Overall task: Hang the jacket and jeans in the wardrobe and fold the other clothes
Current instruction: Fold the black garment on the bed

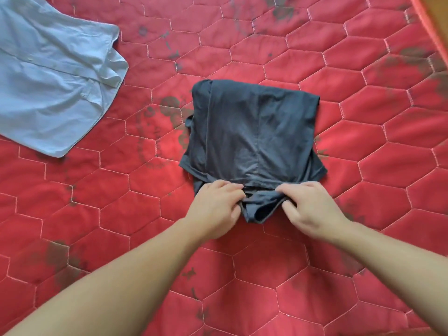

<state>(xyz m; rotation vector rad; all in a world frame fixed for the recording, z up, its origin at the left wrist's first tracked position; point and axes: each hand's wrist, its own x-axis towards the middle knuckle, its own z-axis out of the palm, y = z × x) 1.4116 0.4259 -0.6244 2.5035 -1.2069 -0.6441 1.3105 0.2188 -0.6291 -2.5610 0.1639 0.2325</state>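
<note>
A dark grey T-shirt (252, 132) lies partly folded in the middle of the red quilted mattress (291, 275), its sides turned in. My left hand (215, 209) grips its near edge on the left, fingers curled into the bunched cloth. My right hand (312, 209) grips the same near edge on the right, thumb and fingers pinching the fabric. A light blue button shirt (53, 76) lies spread out and unfolded at the upper left, apart from both hands.
The mattress has white hexagon stitching and dark stains. Its right edge (429, 23) runs down the upper right corner, with a wooden surface (440, 6) beyond it.
</note>
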